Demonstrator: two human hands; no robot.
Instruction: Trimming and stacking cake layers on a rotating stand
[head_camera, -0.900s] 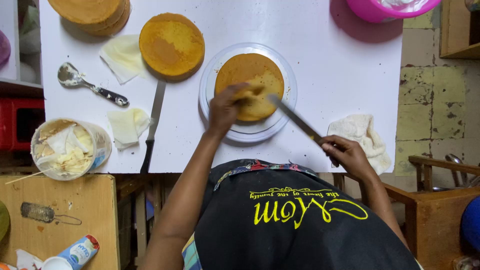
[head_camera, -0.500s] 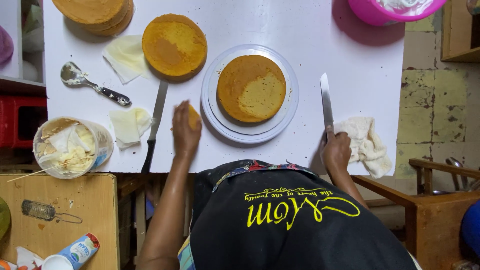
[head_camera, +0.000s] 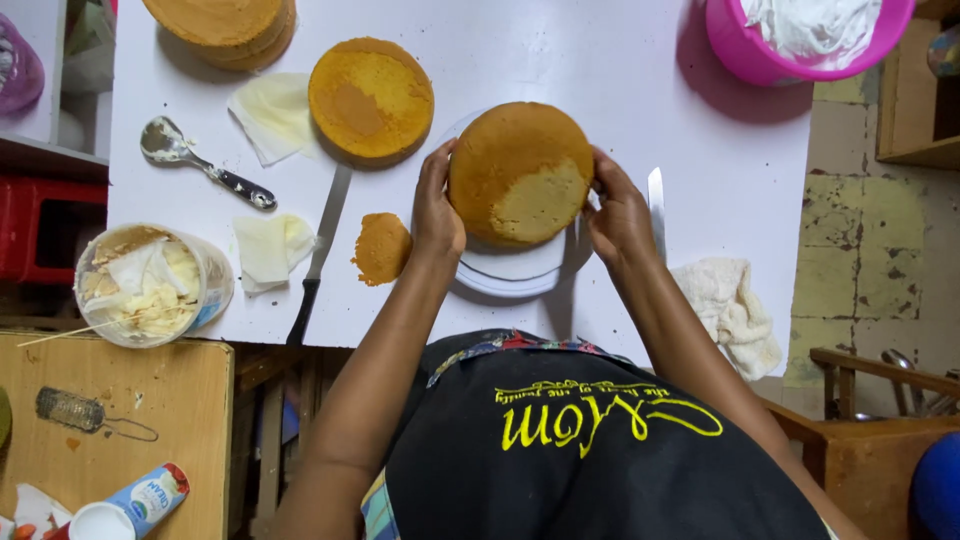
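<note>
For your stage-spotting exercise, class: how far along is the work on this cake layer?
Done: a thin trimmed slice lies on the white table, and the knife is set down beside the plate. In hand: the left hand and right hand grip the round cake layer by its edges, tilted above the plate. Left: the layer is not yet flat on the plate; another layer and a stack wait.

Pink bucket, spoon, stacked cakes, white cloth.
</note>
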